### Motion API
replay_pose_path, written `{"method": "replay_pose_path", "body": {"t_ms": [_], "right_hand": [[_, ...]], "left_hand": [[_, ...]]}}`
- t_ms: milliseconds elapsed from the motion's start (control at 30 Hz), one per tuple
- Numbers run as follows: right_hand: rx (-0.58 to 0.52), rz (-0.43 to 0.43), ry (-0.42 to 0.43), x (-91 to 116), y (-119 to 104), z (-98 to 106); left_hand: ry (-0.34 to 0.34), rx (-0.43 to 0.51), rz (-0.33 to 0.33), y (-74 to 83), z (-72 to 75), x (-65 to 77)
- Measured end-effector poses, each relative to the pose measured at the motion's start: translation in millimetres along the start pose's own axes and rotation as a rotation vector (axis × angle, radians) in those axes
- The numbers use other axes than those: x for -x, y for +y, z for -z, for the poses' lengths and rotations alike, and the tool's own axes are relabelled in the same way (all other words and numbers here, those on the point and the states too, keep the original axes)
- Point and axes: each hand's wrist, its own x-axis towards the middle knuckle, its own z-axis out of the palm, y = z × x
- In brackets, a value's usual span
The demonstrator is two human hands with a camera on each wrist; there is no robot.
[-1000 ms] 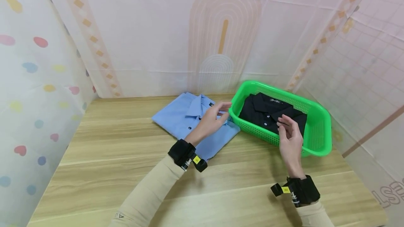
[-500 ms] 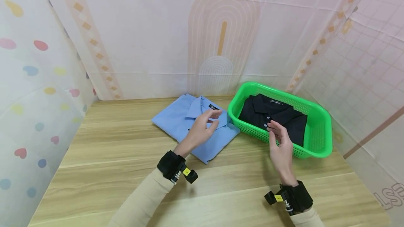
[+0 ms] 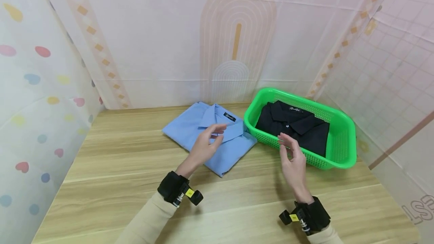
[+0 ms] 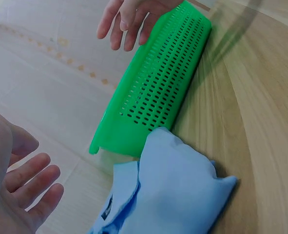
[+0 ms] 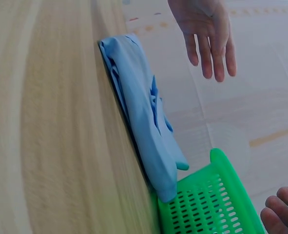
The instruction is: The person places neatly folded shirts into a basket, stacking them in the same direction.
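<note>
A folded light blue shirt [image 3: 193, 127] lies on the table, collar facing up with a dark label. Above it hovers my left hand [image 3: 204, 144], its fingers relaxed and holding nothing. To the right stands a green plastic basket [image 3: 342, 138] with perforated sides. Inside the basket lies a folded black shirt [image 3: 313, 136]. My right hand [image 3: 294, 161] is in front of the basket's near side, fingertips overlapping its rim in the head view, with nothing in its loosely bent fingers. In the right wrist view, the blue shirt [image 5: 139, 107] lies flat, its end right at the basket [image 5: 202, 204].
The wooden table [image 3: 118, 168] extends left and toward the front. A patterned cloth backdrop [image 3: 156, 40] hangs behind it, with a polka-dot cloth [image 3: 44, 123] at the left and a grid-patterned cloth [image 3: 400, 86] at the right.
Both hands have drawn back toward the front and left, the left away from the basket's edge, the right from over the black shirt. Shirts and basket have stayed in place.
</note>
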Motion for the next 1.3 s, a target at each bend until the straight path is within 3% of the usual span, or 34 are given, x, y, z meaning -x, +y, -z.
{"method": "replay_pose_path", "body": {"t_ms": [233,433,567,733,1000,1300], "right_hand": [[0.000,-0.015,-0.033,7,0,-8],[-0.014,0.028,-0.038,11,-3,-14],[-0.007,0.023,-0.052,12,3,-20],[0.001,-0.003,-0.069,14,3,-26],[-0.018,-0.091,-0.183,16,1,-25],[-0.016,-0.161,-0.247,17,3,-26]], "left_hand": [[-0.002,0.013,0.023,-8.4,2.9,9.4],[0.008,0.031,0.054,-14.9,5.2,16.8],[0.016,0.033,0.097,-15.4,9.3,21.9],[0.018,0.036,0.129,-20.8,14.1,26.7],[0.060,0.055,0.157,-31.1,25.2,31.2],[0.074,0.055,0.189,-35.7,32.9,34.0]]}}
